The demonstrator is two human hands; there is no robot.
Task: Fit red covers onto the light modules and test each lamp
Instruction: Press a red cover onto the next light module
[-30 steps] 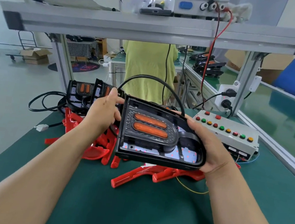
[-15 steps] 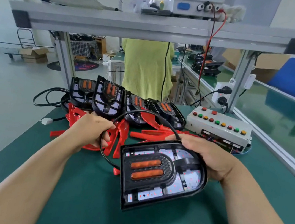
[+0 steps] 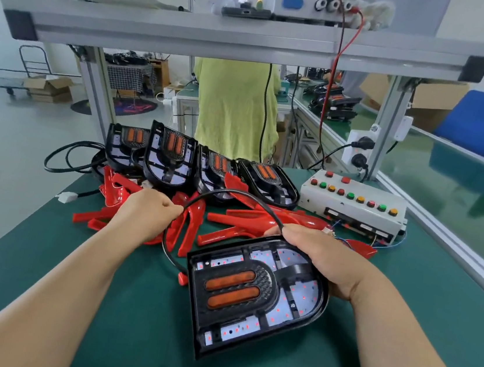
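Black light module [image 3: 253,300], 2 orange strips; red covers [image 3: 248,217]; green mat [image 3: 132,322].

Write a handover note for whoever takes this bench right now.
Left hand: pinches the black cable loop over the red covers.
Right hand: grips the near light module over the green mat, uncovered.
Four more modules stand at the back, also uncovered; button box to their right.
Done: no cover fitted in view.
Left: cover and test all five.
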